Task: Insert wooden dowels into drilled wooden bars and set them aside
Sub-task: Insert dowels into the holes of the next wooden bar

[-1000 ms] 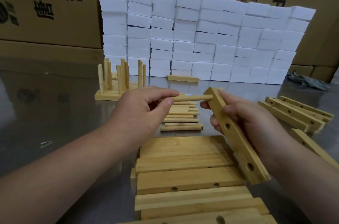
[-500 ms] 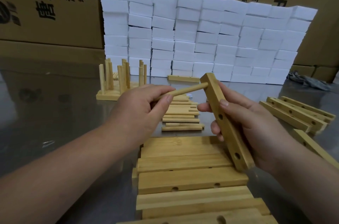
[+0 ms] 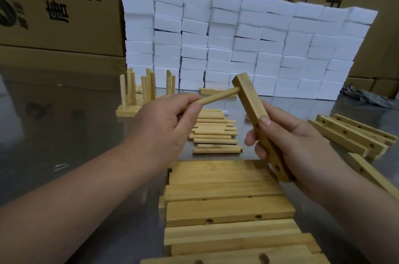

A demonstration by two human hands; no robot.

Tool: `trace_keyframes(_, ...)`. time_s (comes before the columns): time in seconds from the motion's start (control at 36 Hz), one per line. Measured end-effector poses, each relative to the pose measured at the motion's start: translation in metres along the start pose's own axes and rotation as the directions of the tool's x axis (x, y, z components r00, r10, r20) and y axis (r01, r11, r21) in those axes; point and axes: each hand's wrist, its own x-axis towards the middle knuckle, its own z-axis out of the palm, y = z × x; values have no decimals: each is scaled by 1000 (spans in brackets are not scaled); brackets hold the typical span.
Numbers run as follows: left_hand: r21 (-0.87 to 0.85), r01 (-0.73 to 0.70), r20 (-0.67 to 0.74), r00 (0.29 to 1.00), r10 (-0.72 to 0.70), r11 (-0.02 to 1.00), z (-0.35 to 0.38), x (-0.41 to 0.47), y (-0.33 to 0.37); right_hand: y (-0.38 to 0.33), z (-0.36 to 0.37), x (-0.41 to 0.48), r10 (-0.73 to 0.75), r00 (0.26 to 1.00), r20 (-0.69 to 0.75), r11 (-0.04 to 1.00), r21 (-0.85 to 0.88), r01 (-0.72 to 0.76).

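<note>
Where the worktop (image 3: pixel 64 138) runs closest to the camera, a stack of flat drilled planks (image 3: pixel 228 209) lies crosswise under both forearms. Just above it, the right hand (image 3: pixel 289 149) has its fingers (image 3: pixel 251 141) and thumb wrapped round the lower half of a drilled bar (image 3: pixel 250 103), held tilted with its top end leaning away to the left. The left hand (image 3: pixel 164 125) pinches a dowel (image 3: pixel 218 97) between thumb and curled fingers; the dowel's far tip meets the side of the bar near its top end, though how deep it sits cannot be told. Behind the hands loose dowels (image 3: pixel 213 134) lie heaped, partly hidden by the left thumb. Spare bars (image 3: pixel 349 134) with holes lie at the right. Farther back on the left stand finished bars (image 3: pixel 138 95) with upright dowels, and one lone bar (image 3: pixel 213 91) lies at the foot of a wall of white foam blocks (image 3: pixel 248 47). A grey rag (image 3: pixel 367 96) lies far right; cardboard boxes (image 3: pixel 54 4) close the back.
</note>
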Motion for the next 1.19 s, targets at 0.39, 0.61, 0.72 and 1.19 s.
trace_keyframes(0.39,-102,62,67,996,-55,993,0,-2,4,0,0,-4,-6,1000,-9,999,-50,6)
trace_keyframes(0.61,-234,237,128,969,-212,943,0,2,9,1,-1,-3,-48,999,-3,986,-159,47)
trace_keyframes(0.72,-331,406,218,911,-350,852,2,5,4,2,-1,-2,-63,998,1,978,-200,62)
trace_keyframes(1.19,-559,519,261,850,-457,647,8,10,-3,5,1,-1,-117,987,-114,983,-158,99)
